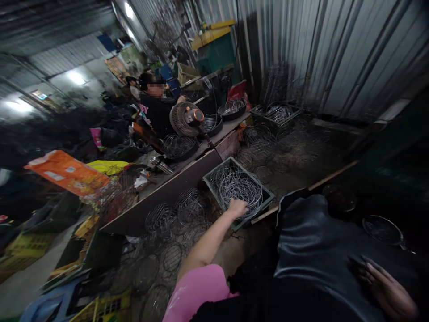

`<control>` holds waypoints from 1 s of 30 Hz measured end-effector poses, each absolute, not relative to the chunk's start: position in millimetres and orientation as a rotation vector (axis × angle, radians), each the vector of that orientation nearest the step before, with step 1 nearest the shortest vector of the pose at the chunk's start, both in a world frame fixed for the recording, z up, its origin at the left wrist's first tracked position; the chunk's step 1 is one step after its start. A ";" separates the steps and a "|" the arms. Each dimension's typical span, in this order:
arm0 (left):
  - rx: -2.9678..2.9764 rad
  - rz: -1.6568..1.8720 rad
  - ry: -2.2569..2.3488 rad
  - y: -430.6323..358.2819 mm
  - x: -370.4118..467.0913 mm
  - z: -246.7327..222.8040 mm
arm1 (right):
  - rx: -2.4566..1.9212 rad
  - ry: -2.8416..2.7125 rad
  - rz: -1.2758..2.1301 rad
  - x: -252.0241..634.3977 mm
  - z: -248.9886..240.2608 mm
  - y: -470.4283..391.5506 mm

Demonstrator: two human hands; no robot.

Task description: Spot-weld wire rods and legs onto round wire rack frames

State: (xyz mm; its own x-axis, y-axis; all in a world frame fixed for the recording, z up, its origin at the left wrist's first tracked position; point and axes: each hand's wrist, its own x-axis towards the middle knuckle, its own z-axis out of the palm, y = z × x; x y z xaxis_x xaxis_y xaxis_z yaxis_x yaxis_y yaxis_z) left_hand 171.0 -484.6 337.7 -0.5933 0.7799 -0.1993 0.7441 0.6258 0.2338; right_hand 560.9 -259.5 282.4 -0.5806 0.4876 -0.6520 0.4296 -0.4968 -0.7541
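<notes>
My left hand (237, 208), on an outstretched arm in a pink sleeve, reaches into a green crate (219, 201). Its fingers are closed on the edge of the round wire rings (240, 188) heaped inside; how many it grips I cannot make out. My right hand (385, 284) is at the lower right, in front of the black apron (308, 241) over my lap. It looks empty, with fingers stretched out and dark at the tips, slightly blurred.
Round wire racks (191, 201) lie on the floor beside a low board (164, 192). Beyond it, a co-worker (156, 107) sits behind a fan (187, 118) and a bench with pans of wire pieces. Another crate (278, 116) of wire parts stands near the metal wall (321, 53).
</notes>
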 end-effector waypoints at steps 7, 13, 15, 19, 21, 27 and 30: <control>1.232 0.854 2.754 -497.6 125.4 356.5 | -1.616 -1.397 2.070 574.3 257.5 -252.2; 1.240 1.536 2.910 -495.0 123.2 426.4 | -1.600 -1.350 2.104 557.2 276.9 -254.0; 1.584 1.339 2.718 -473.6 152.0 435.2 | -1.505 -1.279 2.188 541.4 301.5 -257.3; 2.424 0.859 1.925 -414.2 234.1 425.3 | -1.094 -0.991 2.483 513.1 367.5 -260.5; 2.698 0.810 1.591 -391.5 273.7 414.2 | -1.061 -0.919 2.418 513.0 393.5 -257.3; 2.824 1.095 1.147 -369.7 329.1 397.3 | -1.114 -0.932 2.013 562.2 420.2 -255.9; 2.239 1.559 1.457 -351.9 323.8 405.0 | -1.133 -0.942 1.952 588.5 420.1 -256.4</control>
